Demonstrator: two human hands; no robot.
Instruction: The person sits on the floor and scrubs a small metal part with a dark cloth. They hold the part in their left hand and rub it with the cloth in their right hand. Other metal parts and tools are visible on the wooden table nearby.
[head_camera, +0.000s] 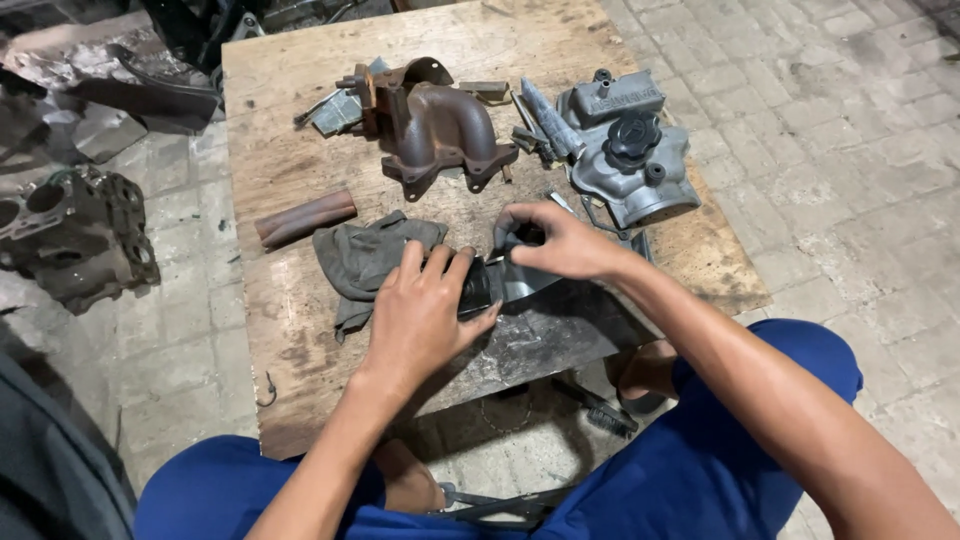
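Two hands at desk front edge: left hand clamped on dark cylindrical part, right hand pinching its thin metal strip. Risk: sharp strip edge cutting fingers; part slipping off edge. Grey rag just beside.

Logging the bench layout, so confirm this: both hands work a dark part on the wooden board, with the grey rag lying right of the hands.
Wrong side. In the head view the grey rag lies left of the hands, beside the left hand; the right hand and dark part are as stated, on the wooden board.
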